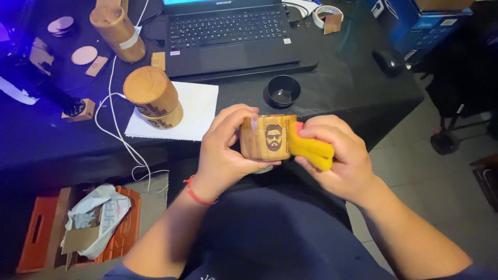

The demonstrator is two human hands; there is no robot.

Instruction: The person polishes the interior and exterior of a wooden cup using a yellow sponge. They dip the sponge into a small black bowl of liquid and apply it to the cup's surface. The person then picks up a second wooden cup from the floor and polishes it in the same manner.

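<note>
My left hand (223, 150) grips a small wooden cup (267, 137) lying sideways, with a dark engraved picture on its side. A red string bracelet sits on that wrist. My right hand (337, 155) presses a folded yellow cloth (311, 149) against the cup's right end. Both hands are held in front of my body, just off the near edge of the black desk (342, 78).
On the desk stand a wooden container (153, 96) on a white sheet (199, 106), a taller wooden tube (118, 32), an open laptop (228, 36), a small black bowl (283, 91), a mouse (389, 61), a tape roll (327, 14) and white cables (116, 129). An orange crate (41, 233) with a plastic bag sits on the floor at lower left.
</note>
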